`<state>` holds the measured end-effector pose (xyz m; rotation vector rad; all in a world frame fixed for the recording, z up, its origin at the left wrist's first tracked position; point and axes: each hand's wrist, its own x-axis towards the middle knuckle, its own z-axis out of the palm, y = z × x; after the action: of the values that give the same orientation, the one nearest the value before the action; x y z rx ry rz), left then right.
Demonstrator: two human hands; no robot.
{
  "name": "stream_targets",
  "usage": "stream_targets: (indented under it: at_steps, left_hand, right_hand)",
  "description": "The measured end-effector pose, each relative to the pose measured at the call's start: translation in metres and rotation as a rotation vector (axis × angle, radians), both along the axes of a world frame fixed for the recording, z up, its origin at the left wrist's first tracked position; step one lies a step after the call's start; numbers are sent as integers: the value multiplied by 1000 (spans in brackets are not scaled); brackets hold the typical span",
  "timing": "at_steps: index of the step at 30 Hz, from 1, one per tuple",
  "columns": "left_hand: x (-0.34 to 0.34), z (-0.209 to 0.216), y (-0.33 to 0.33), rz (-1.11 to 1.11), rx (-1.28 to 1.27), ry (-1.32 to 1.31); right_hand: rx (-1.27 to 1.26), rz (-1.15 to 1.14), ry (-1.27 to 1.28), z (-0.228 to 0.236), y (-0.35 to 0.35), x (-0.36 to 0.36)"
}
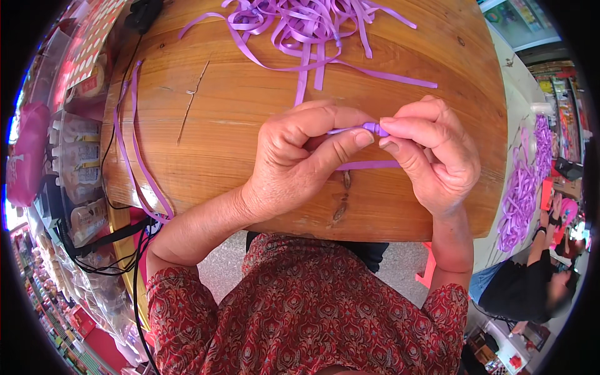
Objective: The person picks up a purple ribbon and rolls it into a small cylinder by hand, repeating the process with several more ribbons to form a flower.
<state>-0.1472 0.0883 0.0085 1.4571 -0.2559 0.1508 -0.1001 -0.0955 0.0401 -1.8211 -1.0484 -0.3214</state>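
Over the near part of the wooden table, both my hands pinch one purple ribbon (374, 128). Its short piece between my fingertips looks wound or knotted into a small darker purple bundle. My left hand (306, 140) holds it between thumb and forefinger from the left. From the right, the thumb and fingers of my right hand (431, 147) grip its other end. A flat length of purple ribbon (369, 165) shows below and between my hands; where it joins the bundle is hidden.
A tangled pile of purple ribbons (294, 25) lies at the table's (231, 112) far side. A twisted wire or string (192, 94) and a looped ribbon (134, 144) lie at left. Black cables (119, 265) hang by the left edge. More ribbons (522, 194) lie at right, near another person (525, 284).
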Motion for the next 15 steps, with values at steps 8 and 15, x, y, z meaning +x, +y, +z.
stream_targets:
  at_steps: [8, 15]
  left_hand:
    - [-1, 6, 2, -22, 76, -56]
    - [-3, 13, 5, -1, 228, -130]
  right_hand:
    - [-1, 21, 31, 0, 0, 0]
    - [-20, 22, 27, 4, 0, -1]
